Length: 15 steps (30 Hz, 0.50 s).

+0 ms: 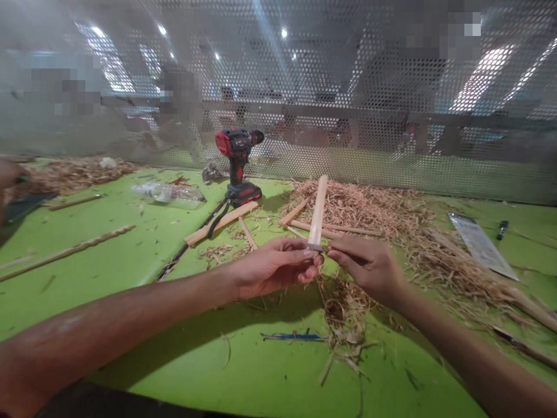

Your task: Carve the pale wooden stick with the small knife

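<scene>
Two hands, the left hand [274,270] and the right hand [369,267], pinch one wooden strip [318,209]. On the bench [143,244] there are:

- one cordless drill [238,165] and one clear bottle [169,194] near the far edge
- two shaving heaps, the big heap [391,226] mid-bench and the small heap [73,173] at the far left corner
- one marker [502,229] and one plastic packet [481,247] toward the right edge
- at least six loose sticks [221,222]

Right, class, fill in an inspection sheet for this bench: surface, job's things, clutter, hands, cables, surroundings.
Surface: green table, strewn with wood bits.
Job's things: wooden strip, held upright over the table.
Clutter: shavings pile, loose sticks, plastic bottle, cordless drill, marker, plastic packet.
Grippers: left hand and right hand both pinch the strip's lower end.
Cables: black strap or cord by the drill; cannot tell which.
Surroundings: perforated screen behind the table; all beyond it is blurred.
</scene>
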Available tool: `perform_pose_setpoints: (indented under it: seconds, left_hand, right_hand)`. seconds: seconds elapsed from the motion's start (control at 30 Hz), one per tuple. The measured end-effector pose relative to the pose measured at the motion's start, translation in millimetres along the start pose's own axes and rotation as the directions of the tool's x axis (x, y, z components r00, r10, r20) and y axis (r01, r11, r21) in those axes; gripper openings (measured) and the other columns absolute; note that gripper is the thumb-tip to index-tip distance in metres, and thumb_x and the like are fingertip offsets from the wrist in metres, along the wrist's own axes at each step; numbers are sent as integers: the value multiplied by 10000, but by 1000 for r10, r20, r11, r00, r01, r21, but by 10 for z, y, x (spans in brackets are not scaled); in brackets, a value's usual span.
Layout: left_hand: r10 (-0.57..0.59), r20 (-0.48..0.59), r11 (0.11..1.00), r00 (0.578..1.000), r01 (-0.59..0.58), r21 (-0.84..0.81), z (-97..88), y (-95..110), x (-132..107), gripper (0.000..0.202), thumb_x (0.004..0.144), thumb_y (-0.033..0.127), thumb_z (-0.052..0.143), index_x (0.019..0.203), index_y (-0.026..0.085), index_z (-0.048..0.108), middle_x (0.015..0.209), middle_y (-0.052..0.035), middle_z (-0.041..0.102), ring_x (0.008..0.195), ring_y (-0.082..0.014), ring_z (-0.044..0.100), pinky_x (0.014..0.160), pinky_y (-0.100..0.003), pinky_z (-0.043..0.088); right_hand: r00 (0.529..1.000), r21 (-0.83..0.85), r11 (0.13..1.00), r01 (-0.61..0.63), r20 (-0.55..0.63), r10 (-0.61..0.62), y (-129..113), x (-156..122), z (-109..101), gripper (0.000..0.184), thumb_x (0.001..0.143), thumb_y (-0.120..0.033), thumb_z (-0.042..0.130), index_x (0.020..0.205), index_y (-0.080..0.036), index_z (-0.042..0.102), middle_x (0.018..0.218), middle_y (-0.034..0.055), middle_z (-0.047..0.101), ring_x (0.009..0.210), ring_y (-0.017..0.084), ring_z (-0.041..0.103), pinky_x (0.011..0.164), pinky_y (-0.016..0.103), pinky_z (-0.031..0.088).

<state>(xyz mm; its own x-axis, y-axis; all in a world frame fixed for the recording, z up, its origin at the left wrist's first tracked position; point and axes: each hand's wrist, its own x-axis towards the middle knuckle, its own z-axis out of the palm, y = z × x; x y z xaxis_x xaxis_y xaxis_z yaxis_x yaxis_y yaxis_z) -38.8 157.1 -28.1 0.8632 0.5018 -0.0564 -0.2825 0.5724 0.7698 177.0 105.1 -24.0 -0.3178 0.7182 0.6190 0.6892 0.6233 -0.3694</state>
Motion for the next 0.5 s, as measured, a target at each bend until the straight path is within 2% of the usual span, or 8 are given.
perform_pose_setpoints:
  seconds: [0.1,0.33,0.43,0.5]
  left_hand:
    - [16,-19,1000,1000,-16,8,-25,-20,12,89,866,121,693,895,37,700,841,-69,618,651,-59,565,579,-171,422]
    - [36,-69,996,997,-30,83,-70,-44,39,130,850,179,732,879,54,716,837,-64,637,631,-46,534,565,-170,419]
    - [47,-153,993,987,-30,112,-87,-16,50,129,848,185,738,880,62,718,841,-63,647,621,-41,530,557,-159,424]
    - [50,-171,993,984,-31,113,-111,7,59,129,859,186,726,880,59,717,843,-67,652,618,-41,525,564,-156,435]
  right_hand:
    - [1000,17,1000,9,20,-9,32,1,-3,211,956,-333,588,907,-206,750,739,36,728,602,159,640,536,270,494]
    - [997,-46,998,-39,71,42,90,-15,58,269,992,-384,518,890,-225,709,796,36,727,678,165,653,597,283,501]
    - [993,-63,993,-98,56,102,62,78,-81,245,1002,-378,500,984,-233,698,824,33,719,661,164,631,570,290,485]
    - [986,-74,983,-166,19,168,44,195,-243,228,993,-402,518,976,-232,669,764,23,680,588,151,573,505,279,434]
